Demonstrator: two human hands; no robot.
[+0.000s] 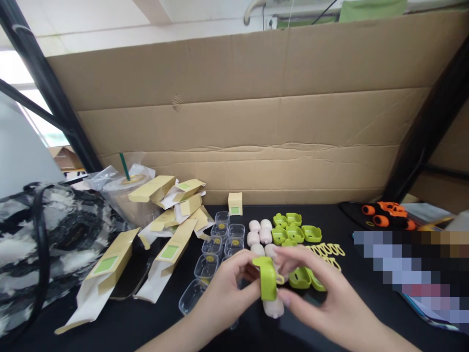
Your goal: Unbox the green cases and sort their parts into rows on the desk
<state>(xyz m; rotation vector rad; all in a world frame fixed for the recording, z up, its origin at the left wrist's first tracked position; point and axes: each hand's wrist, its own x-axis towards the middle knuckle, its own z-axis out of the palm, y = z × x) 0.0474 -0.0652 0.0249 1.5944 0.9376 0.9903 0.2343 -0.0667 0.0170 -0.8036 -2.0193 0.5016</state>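
Note:
Near the front of the black table, my left hand point(234, 283) pinches a green silicone case point(268, 279) between thumb and fingers. A pale yellow loop point(280, 279) sticks out from the case's right side. My right hand point(322, 288) is close on that side, thumb and index finger apart around the loop, the other fingers curled and partly hidden. Below the case lies a pale pink rounded piece point(273, 309). Behind my hands stand several similar pink pieces point(253, 238). To their right are several green cases point(295, 232) and yellow loops point(331, 250).
Clear plastic boxes point(207, 266) line up left of the pink pieces. Opened cartons point(174, 249) pile up farther left, beside a lidded cup point(132, 195) and a furry bag point(69, 244). A small closed carton point(235, 203) stands behind; an orange toy car point(392, 210) is at right.

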